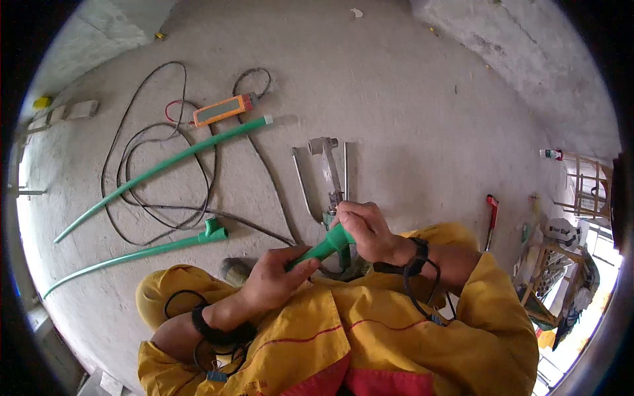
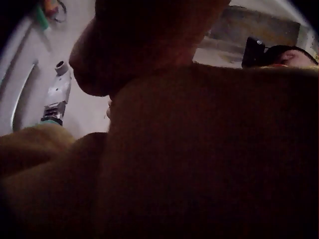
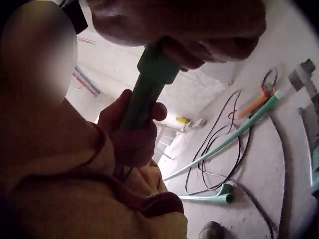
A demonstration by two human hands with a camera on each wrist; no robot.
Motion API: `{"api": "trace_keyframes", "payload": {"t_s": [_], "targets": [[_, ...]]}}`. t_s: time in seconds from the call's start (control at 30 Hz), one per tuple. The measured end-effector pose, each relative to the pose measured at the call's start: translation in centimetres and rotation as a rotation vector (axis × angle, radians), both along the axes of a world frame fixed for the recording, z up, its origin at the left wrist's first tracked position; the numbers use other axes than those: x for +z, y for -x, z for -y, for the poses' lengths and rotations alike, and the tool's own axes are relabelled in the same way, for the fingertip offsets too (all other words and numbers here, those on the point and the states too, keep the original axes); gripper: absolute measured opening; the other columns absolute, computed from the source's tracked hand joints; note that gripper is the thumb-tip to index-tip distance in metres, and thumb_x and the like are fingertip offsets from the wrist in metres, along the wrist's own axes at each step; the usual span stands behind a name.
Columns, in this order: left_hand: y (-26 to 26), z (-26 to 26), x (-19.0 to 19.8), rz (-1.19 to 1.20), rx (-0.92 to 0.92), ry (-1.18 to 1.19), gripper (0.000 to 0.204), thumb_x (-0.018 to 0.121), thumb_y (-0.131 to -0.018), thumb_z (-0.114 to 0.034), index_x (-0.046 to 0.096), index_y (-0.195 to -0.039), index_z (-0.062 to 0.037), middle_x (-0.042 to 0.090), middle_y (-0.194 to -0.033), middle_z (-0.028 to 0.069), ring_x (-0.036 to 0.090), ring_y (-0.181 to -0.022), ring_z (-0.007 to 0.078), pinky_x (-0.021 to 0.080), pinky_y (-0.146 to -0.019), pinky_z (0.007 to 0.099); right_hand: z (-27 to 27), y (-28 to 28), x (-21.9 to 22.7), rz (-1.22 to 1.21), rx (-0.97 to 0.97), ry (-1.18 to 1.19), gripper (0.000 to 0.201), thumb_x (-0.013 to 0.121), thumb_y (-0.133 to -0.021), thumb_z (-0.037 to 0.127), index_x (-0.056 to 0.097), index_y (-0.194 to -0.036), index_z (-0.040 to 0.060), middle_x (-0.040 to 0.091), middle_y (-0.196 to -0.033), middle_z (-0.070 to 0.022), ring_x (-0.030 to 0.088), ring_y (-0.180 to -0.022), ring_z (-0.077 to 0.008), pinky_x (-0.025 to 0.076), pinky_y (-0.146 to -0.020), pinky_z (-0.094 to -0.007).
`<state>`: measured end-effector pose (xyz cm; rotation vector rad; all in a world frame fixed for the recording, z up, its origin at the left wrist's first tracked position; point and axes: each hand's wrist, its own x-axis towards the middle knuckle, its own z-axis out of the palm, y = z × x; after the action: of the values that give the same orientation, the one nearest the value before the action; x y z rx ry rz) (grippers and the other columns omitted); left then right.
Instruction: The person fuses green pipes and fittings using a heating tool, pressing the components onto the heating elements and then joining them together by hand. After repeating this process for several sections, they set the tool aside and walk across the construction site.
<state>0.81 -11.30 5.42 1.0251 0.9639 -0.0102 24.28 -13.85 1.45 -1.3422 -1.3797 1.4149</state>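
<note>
Both hands hold one short green pipe (image 1: 321, 249) over my lap. My left hand (image 1: 274, 274) grips its lower end, fingers curled round it. My right hand (image 1: 363, 228) wraps round the wider green fitting (image 1: 340, 236) at the pipe's top end. In the right wrist view the green pipe (image 3: 144, 94) runs from the right hand (image 3: 199, 30) down into the left hand (image 3: 132, 132). The left wrist view is mostly dark sleeve and skin. A metal pipe welding tool (image 1: 328, 175) lies on the floor just beyond the hands.
On the concrete floor lie two long green pipes (image 1: 165, 165) (image 1: 132, 254), a tangle of black cable (image 1: 158, 191) and an orange device (image 1: 223, 109). A red-handled tool (image 1: 491, 214) lies to the right. Wooden stools and clutter (image 1: 561, 264) stand at the far right.
</note>
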Motion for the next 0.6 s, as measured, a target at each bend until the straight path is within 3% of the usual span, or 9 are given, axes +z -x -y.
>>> {"api": "trace_keyframes", "payload": {"t_s": [0.07,0.37,0.53,0.6], "targets": [[-0.4,-0.1,0.7,-0.014,-0.016,-0.341,0.030,0.064,-0.092,-0.027,0.066,-0.104,0.0007,0.058,-0.065,0.0122,0.053,-0.061,0.0129,0.045,-0.057,0.0330,0.3,0.4,-0.4,-0.033,-0.036,0.004,0.032,0.043,-0.098,0.027,0.050,-0.079,0.0019,0.051,-0.069,-0.0087,0.049,-0.062,-0.0160,0.040,-0.057,-0.0332],[-0.1,-0.6,0.7,-0.019,-0.107,-0.405,0.029,0.065,-0.089,-0.024,0.068,-0.107,-0.0013,0.063,-0.069,0.0205,0.064,-0.059,0.0290,0.049,-0.057,0.0376,1.2,0.9,0.3,-0.072,-0.091,0.075,0.032,0.043,-0.098,0.026,0.050,-0.079,0.0020,0.051,-0.069,-0.0059,0.047,-0.065,-0.0133,0.041,-0.061,-0.0316],[-0.2,-1.0,1.3,-0.032,-0.099,-0.390,0.029,0.065,-0.089,-0.024,0.068,-0.106,-0.0014,0.063,-0.070,0.0212,0.064,-0.060,0.0281,0.049,-0.057,0.0376,1.0,0.6,0.5,0.035,-0.056,0.145,0.038,0.040,-0.096,0.030,0.058,-0.083,-0.0012,0.058,-0.074,-0.0078,0.052,-0.072,-0.0140,0.042,-0.067,-0.0303],[-0.1,-0.9,1.0,-0.039,-0.099,-0.397,0.029,0.064,-0.090,-0.025,0.068,-0.106,-0.0013,0.063,-0.071,0.0215,0.065,-0.061,0.0267,0.049,-0.058,0.0375,0.9,0.6,0.2,0.022,-0.054,0.037,0.035,0.040,-0.100,0.030,0.053,-0.080,0.0027,0.055,-0.073,-0.0060,0.053,-0.065,-0.0160,0.043,-0.060,-0.0335]]}}
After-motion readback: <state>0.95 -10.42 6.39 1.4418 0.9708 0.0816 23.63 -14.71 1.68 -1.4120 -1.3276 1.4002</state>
